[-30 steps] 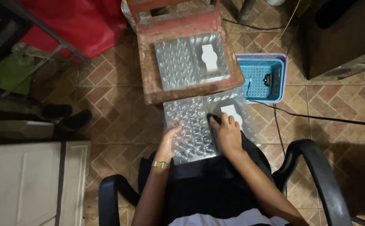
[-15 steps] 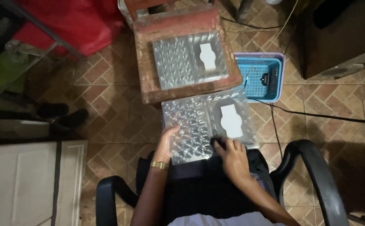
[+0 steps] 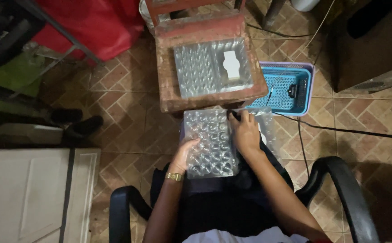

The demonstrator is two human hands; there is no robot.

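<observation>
A clear plastic tray point(image 3: 209, 141) with rows of round pockets lies on my lap. My left hand point(image 3: 184, 155), with a gold watch at the wrist, grips the tray's left edge. My right hand point(image 3: 244, 130) rests on the tray's upper right part, fingertips near its far edge beside a small dark object. It covers most of the tray's right side. A second clear tray point(image 3: 211, 67) with a white card insert sits on a worn wooden stool point(image 3: 169, 96) just ahead.
A blue plastic basket point(image 3: 301, 87) holding a small dark item stands on the tiled floor right of the stool. A black cable point(image 3: 340, 130) runs across the floor. Black chair armrests point(image 3: 340, 189) flank me. A red cloth point(image 3: 101, 22) lies at far left.
My right hand slid from the tray's near right part up to its far edge, now covering the white insert. The left hand stayed on the left edge.
</observation>
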